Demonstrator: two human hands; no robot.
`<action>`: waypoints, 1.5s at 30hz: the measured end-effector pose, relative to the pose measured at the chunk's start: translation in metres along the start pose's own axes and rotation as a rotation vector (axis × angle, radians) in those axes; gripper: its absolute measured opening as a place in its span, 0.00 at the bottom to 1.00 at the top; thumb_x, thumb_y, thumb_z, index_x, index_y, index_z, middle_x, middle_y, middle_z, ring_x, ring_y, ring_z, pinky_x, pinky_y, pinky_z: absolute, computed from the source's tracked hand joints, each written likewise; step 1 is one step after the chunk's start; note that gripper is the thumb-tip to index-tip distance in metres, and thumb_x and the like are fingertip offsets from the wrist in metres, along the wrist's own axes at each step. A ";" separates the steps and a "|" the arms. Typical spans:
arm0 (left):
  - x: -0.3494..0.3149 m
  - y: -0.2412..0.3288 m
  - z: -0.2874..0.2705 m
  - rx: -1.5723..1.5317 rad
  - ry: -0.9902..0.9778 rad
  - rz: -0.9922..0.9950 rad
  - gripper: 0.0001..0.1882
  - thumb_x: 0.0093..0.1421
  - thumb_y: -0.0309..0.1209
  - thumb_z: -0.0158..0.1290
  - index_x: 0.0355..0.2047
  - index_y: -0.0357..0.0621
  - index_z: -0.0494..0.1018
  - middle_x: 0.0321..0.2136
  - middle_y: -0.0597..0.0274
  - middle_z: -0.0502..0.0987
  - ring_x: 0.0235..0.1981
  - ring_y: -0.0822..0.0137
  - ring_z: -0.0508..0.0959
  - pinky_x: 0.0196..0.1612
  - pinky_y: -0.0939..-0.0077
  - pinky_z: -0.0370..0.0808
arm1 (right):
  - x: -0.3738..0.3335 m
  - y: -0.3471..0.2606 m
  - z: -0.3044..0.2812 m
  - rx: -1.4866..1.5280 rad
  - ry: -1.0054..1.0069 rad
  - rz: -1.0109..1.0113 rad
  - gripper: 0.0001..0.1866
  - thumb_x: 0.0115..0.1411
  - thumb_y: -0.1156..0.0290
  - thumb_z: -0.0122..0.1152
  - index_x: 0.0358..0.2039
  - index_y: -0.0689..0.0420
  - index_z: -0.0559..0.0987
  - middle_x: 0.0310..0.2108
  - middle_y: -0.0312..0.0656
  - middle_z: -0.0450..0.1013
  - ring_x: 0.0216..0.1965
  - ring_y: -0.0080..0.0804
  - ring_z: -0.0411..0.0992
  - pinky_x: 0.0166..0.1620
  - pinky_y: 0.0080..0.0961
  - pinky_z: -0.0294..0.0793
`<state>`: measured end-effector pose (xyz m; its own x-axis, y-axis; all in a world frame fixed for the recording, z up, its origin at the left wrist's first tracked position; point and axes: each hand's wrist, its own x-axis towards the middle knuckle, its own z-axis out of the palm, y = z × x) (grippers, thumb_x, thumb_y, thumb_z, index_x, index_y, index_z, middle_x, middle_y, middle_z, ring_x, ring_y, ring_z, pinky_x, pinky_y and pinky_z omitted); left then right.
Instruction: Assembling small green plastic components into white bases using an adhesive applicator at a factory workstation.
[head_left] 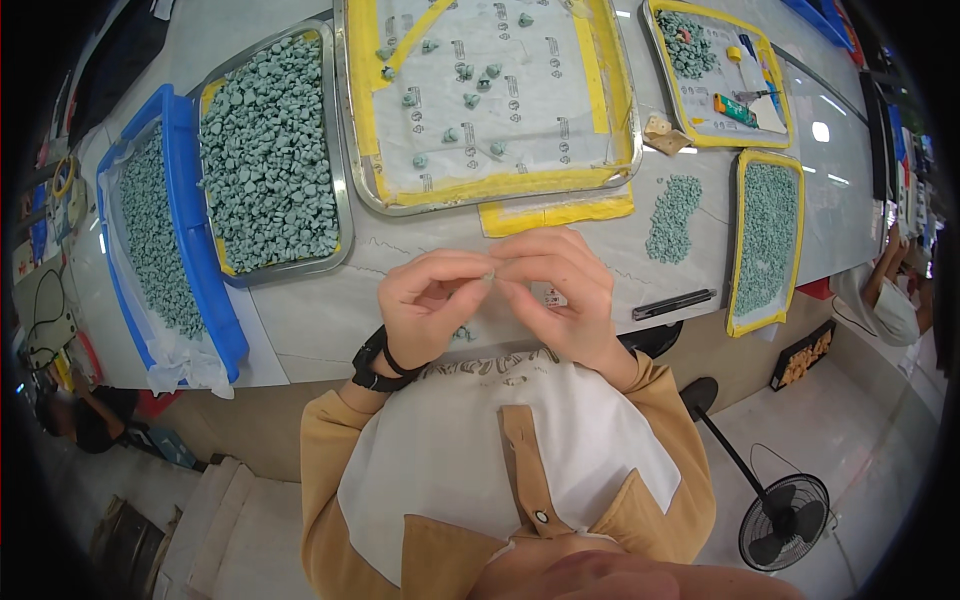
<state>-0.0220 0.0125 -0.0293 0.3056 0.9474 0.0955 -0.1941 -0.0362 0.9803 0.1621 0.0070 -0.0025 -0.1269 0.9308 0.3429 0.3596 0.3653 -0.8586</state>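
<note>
My left hand point(428, 305) and my right hand point(562, 290) meet above the near part of the table. Their thumbs and forefingers pinch a small grey-green piece point(489, 275), mostly hidden by the fingertips. Below them, close to my shirt, lie a few small green pieces point(461, 333). Beyond my hands is a large metal tray point(400, 207) with a paper lining and yellow tape, on which several small green pieces point(471, 100) are scattered. To the right of my right hand, a heap of tiny green pieces point(674, 219) rests on the table.
At left stand a metal tray point(343, 225) and a blue bin point(222, 300), both full of green pieces. A yellow-edged tray point(741, 250) of tiny pieces is at right. Behind it, another tray point(740, 142) holds pieces and tools. A black pen-like tool point(674, 304) lies near the edge.
</note>
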 end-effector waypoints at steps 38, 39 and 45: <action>0.007 0.008 0.001 -0.004 -0.147 -0.034 0.12 0.54 0.15 0.58 0.40 0.32 0.76 0.37 0.50 0.78 0.34 0.66 0.80 0.38 0.77 0.77 | -0.009 -0.001 -0.012 0.088 -0.026 -0.029 0.13 0.42 0.88 0.62 0.30 0.63 0.80 0.33 0.44 0.75 0.32 0.35 0.74 0.34 0.26 0.73; 0.008 0.009 0.001 -0.005 -0.147 -0.035 0.12 0.54 0.15 0.58 0.40 0.32 0.76 0.37 0.50 0.78 0.34 0.66 0.80 0.38 0.77 0.77 | -0.009 -0.002 -0.012 0.088 -0.026 -0.028 0.13 0.42 0.88 0.62 0.30 0.63 0.80 0.33 0.44 0.75 0.32 0.35 0.74 0.34 0.26 0.73; 0.006 0.007 0.002 0.004 -0.147 -0.037 0.12 0.53 0.15 0.59 0.39 0.32 0.77 0.36 0.50 0.79 0.35 0.66 0.80 0.38 0.77 0.76 | -0.012 -0.002 -0.011 0.051 -0.028 -0.035 0.15 0.40 0.88 0.62 0.31 0.63 0.80 0.33 0.44 0.76 0.31 0.36 0.74 0.32 0.26 0.74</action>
<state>-0.0199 0.0179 -0.0218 0.4454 0.8915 0.0831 -0.1767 -0.0035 0.9843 0.1732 -0.0052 -0.0009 -0.1645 0.9170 0.3633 0.3071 0.3976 -0.8646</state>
